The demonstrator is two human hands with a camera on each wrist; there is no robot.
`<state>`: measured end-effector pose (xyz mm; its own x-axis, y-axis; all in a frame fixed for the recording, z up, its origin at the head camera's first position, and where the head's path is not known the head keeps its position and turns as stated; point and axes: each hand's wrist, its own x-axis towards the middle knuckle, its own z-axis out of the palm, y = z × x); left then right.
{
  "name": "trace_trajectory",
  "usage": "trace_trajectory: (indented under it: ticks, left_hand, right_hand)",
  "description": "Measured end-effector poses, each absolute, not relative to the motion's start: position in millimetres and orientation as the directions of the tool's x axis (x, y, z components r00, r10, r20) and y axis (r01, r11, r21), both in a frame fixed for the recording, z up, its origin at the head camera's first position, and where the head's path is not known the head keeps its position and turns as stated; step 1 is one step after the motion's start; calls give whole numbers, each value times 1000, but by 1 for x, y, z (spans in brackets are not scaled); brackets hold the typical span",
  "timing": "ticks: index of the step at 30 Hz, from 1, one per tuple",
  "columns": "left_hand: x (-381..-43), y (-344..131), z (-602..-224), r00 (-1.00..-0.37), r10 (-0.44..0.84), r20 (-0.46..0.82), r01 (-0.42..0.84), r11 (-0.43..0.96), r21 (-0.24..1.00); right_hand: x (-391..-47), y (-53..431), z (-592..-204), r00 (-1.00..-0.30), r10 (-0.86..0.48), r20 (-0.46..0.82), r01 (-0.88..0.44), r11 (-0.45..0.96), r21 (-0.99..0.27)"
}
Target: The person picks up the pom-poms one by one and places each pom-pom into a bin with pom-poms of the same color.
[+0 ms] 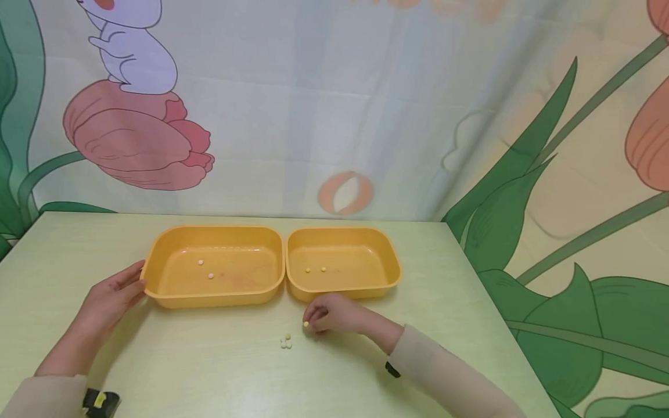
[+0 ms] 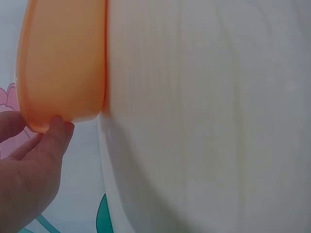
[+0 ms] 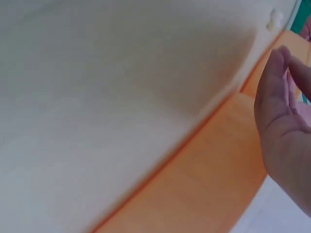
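Near the front wall of the right yellow tray, my right hand pinches a small round yellow piece between thumb and fingertips. In the right wrist view those fingertips meet, hiding most of what they hold. My left hand touches the outer left end of the longer yellow tray, its fingers extended against the wall. On the table left of my right hand lies a small cluster of pale pieces with a yellow one.
Two whitish pieces lie in the left tray, and two yellowish ones in the right tray. The trays stand side by side on a pale table. A printed cloth hangs behind the table.
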<state>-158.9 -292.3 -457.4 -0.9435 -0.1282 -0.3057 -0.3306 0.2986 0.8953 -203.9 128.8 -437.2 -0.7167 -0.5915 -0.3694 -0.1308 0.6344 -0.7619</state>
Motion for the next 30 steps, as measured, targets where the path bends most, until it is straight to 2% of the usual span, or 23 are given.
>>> trace_trajectory:
  ticks: [7,20,24,30]
  left_hand:
    - [-158,-293,-459,-946,-130,-296,-321,293,901]
    - [-158,-292,-457,-939,-142,-312,-341,291,894]
    - [-158,-291,-457,-941,-139,-308,-336,294,895]
    - [-157,-291,-456,-947,-127,-294,-319,296,900]
  right_hand:
    - [-211,142,-417,-685,-609,-401,-35,577,-816]
    - [-243,161,-379,-601,-670,-435,-121,614,-780]
    - [-254,163,-366,-596,-664,-451,-112,625,-773]
    - [-271,163,-350,-552,-688,-472,-99,616,-782]
